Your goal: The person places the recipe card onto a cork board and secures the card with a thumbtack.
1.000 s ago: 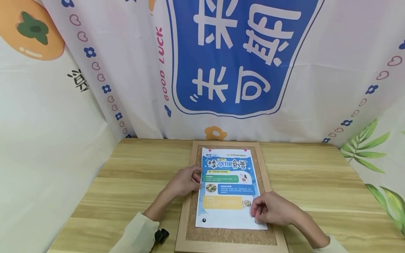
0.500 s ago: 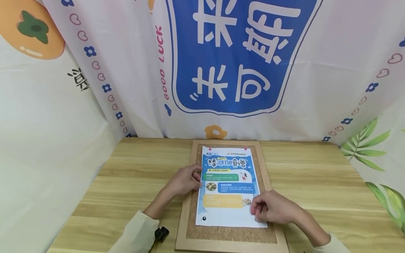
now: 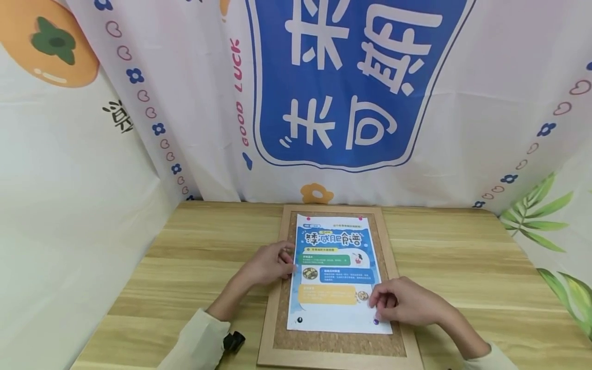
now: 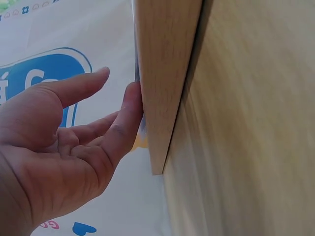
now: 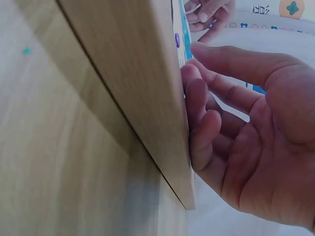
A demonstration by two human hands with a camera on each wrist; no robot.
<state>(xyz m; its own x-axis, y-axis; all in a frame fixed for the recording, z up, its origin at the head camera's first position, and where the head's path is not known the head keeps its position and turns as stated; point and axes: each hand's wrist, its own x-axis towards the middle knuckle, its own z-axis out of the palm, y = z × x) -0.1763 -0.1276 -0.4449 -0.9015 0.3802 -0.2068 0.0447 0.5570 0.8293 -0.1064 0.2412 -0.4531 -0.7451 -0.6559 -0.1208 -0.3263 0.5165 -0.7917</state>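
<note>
A printed poster sheet lies on a wood-framed cork board. Two pink pushpins, a left one and a right one, sit at its top corners. A black pushpin stands in the bottom left corner and a purple pushpin in the bottom right. My right hand hovers just above the purple pin, its fingers loosely bent at the board's edge, thumb apart from the pin in the right wrist view. My left hand rests relaxed fingertips at the board's left side, holding nothing.
The board lies on a wood-grain table. Behind it hangs a printed cloth that meets the table's back edge, with more cloth at both sides. A small black device is at the left sleeve.
My right hand has shifted slightly up and right, its thumb coming off the purple pushpin, which now shows. The left hand stays at the board's left side.
</note>
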